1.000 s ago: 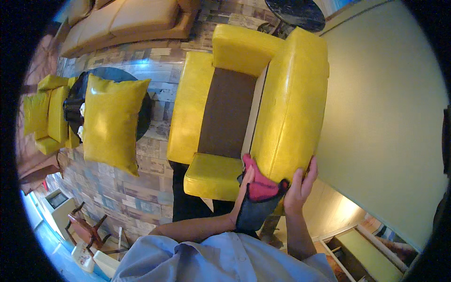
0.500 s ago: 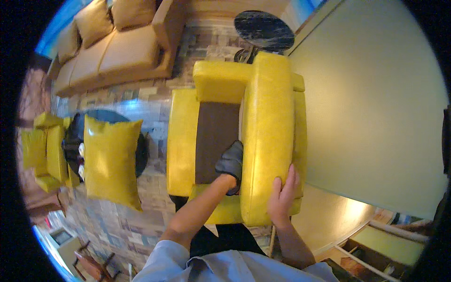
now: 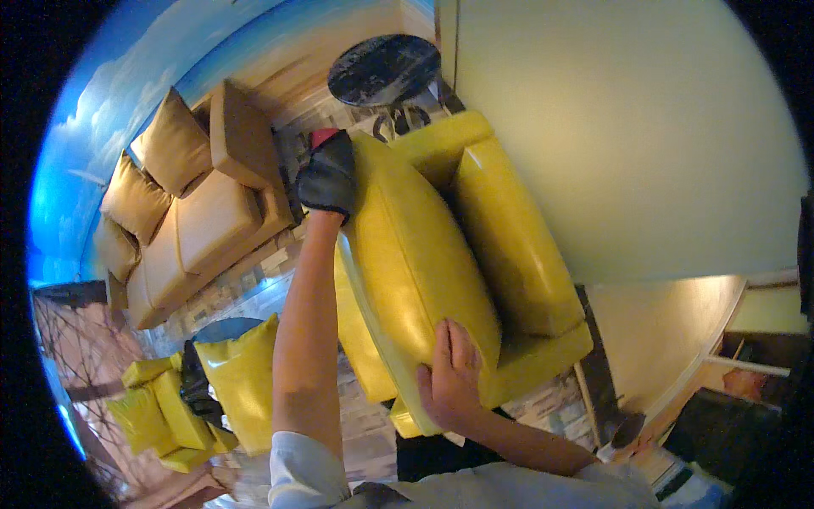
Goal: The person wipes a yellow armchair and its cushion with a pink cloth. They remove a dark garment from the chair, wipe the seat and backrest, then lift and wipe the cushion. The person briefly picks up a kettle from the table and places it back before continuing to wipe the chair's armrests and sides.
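A thick yellow seat cushion [image 3: 413, 246] stands tilted on edge in the yellow armchair [image 3: 517, 242]. A dark grey glove or wrap covers my left hand [image 3: 327, 176], which is at the cushion's far end; a small red patch [image 3: 324, 136] shows at its tip. Its fingers are hidden. My bare right hand [image 3: 451, 373] holds the cushion near its close end, thumb apart from the fingers along the edge. The armchair's seat base is mostly covered by the cushion.
A tan sofa [image 3: 199, 225] with loose pillows stands at the far left. Beyond the armchair is a round dark side table [image 3: 386, 69]. At left are a yellow pillow [image 3: 242, 382] and another yellow armchair [image 3: 161, 416]. A pale wall panel [image 3: 627, 127] rises close on the right.
My left hand has moved from beneath the cushion to its far end. The cushion has tipped toward the left, and my right hand has shifted along it. The view has turned.
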The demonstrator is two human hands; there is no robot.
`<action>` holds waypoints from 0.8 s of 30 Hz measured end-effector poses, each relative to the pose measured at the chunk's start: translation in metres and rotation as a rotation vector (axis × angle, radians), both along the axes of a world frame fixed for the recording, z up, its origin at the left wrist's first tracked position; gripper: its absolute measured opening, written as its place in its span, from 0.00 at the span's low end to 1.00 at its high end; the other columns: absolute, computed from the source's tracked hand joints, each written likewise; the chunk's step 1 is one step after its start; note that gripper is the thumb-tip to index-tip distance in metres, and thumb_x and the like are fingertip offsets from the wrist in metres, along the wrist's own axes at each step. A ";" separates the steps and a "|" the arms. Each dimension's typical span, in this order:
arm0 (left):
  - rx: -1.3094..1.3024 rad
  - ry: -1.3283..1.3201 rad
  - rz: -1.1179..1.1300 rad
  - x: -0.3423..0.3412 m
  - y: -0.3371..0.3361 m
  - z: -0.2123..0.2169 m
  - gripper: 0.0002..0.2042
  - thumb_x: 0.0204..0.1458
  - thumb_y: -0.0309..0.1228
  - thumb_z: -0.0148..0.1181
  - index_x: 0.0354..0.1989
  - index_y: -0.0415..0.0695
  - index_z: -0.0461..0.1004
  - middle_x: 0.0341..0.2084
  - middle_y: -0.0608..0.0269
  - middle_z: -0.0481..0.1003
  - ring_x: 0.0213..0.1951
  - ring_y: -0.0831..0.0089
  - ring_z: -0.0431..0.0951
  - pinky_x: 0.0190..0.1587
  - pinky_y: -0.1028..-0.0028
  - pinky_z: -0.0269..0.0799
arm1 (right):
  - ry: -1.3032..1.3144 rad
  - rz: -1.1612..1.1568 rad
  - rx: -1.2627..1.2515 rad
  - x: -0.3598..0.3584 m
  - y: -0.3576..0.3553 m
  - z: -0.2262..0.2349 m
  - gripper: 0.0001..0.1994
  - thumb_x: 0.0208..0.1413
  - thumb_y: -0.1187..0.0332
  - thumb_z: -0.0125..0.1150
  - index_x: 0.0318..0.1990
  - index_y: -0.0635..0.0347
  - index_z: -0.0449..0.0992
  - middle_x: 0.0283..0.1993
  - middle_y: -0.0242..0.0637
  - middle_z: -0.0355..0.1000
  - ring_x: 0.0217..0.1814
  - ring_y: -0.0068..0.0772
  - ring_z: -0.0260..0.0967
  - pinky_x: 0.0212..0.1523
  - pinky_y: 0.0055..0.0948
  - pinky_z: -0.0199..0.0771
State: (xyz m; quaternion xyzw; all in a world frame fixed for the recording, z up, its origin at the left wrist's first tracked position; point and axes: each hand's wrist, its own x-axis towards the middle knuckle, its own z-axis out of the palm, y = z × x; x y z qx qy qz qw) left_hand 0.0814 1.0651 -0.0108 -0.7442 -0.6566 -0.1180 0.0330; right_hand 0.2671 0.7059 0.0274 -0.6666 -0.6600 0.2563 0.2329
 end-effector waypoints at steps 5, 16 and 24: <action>0.042 -0.278 -0.221 -0.004 -0.091 -0.042 0.28 0.60 0.39 0.59 0.71 0.60 0.67 0.74 0.46 0.55 0.71 0.36 0.56 0.72 0.49 0.57 | 0.009 0.020 0.037 0.002 0.019 0.003 0.38 0.56 0.67 0.62 0.72 0.75 0.55 0.74 0.60 0.52 0.74 0.61 0.53 0.68 0.59 0.52; -0.294 -1.048 0.385 0.058 -0.423 -0.018 0.40 0.64 0.52 0.52 0.77 0.38 0.49 0.74 0.46 0.53 0.74 0.52 0.55 0.76 0.58 0.49 | 0.431 -0.091 0.105 -0.013 0.013 -0.010 0.29 0.62 0.65 0.56 0.68 0.72 0.62 0.70 0.61 0.58 0.70 0.65 0.56 0.69 0.56 0.55; -0.329 -2.362 0.610 0.058 -0.472 -0.015 0.40 0.68 0.64 0.31 0.78 0.45 0.52 0.75 0.58 0.56 0.74 0.59 0.58 0.77 0.61 0.50 | 0.120 0.207 0.030 -0.055 0.022 -0.041 0.45 0.53 0.55 0.70 0.72 0.72 0.54 0.71 0.64 0.51 0.72 0.68 0.51 0.70 0.60 0.53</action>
